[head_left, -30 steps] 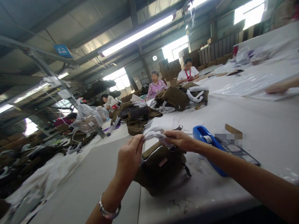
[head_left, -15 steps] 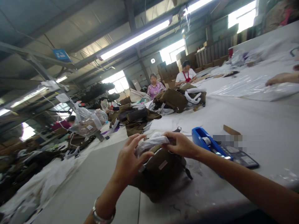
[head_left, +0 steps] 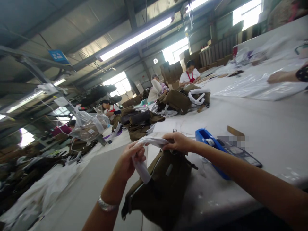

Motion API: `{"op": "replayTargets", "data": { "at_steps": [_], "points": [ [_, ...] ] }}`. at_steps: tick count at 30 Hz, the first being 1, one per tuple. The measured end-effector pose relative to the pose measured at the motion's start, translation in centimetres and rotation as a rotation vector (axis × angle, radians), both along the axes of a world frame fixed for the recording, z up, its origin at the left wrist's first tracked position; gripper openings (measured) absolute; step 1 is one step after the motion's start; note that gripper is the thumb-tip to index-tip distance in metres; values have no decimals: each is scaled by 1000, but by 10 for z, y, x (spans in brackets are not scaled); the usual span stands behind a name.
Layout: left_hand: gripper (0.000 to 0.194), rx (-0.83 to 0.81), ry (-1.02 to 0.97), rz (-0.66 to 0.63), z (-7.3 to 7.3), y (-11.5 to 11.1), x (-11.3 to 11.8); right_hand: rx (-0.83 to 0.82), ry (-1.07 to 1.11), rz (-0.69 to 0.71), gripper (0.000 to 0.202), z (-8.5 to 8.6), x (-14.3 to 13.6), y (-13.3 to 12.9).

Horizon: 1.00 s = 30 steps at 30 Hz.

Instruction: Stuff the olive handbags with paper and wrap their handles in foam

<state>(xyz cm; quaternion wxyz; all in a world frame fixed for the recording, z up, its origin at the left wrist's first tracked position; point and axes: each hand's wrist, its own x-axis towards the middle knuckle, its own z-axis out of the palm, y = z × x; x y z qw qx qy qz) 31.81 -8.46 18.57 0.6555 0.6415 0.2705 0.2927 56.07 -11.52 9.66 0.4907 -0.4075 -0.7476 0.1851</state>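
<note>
A dark olive bag hangs tilted at the front edge of the white table, with a small label on its side. Its handle, wrapped in white paper, arches up above it. My left hand is closed around the left part of the wrapped handle, fingers curled. My right hand is closed on the handle's right end, near a metal ring at the bag's top. A white wrapped length runs down from my left hand to the bag.
Right of the bag lie a blue tape dispenser, a dark phone-like object and a brown piece. Olive bags are piled farther back. Co-workers sit beyond; another person's hand rests on plastic film at right.
The wrapped handle has been drawn up and stretched into an arch. My left hand has closed around it, and the bag has turned and now hangs lower.
</note>
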Motion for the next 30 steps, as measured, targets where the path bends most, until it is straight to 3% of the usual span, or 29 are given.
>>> {"op": "replayTargets", "data": {
  "at_steps": [6, 9, 12, 16, 18, 20, 22, 24, 27, 30],
  "points": [
    [38, -69, 62, -104, 0, -13, -4, 22, 82, -46, 17, 4, -17, -22],
    [39, -62, 97, -153, 0, -18, -6, -60, 45, 39, 19, 3, -20, -29],
    [43, -13, 132, -113, 1, -20, -7, -113, 5, 65, 17, -1, -20, -33],
    [46, 278, 352, 35, 7, -26, -7, -52, 43, -101, 16, -7, -20, -38],
    [42, 499, 484, 77, 14, -31, -8, -57, 55, -48, 15, -6, -19, -40],
    [46, 595, 539, 13, 19, -33, -10, -38, 66, 11, 22, -6, -18, -42],
    [68, 492, 488, -155, 20, -32, -14, 41, 105, -28, 35, -7, -18, -43],
    [90, 236, 392, -299, 15, -28, -18, 181, 152, -130, 45, -12, -19, -45],
    [88, -49, 350, -258, 3, -18, -22, 429, 166, -207, 45, -20, -22, -54],
    [80, 2, 400, -215, -1, -7, -22, 602, 147, -244, 43, -24, -23, -67]
  ]
}}
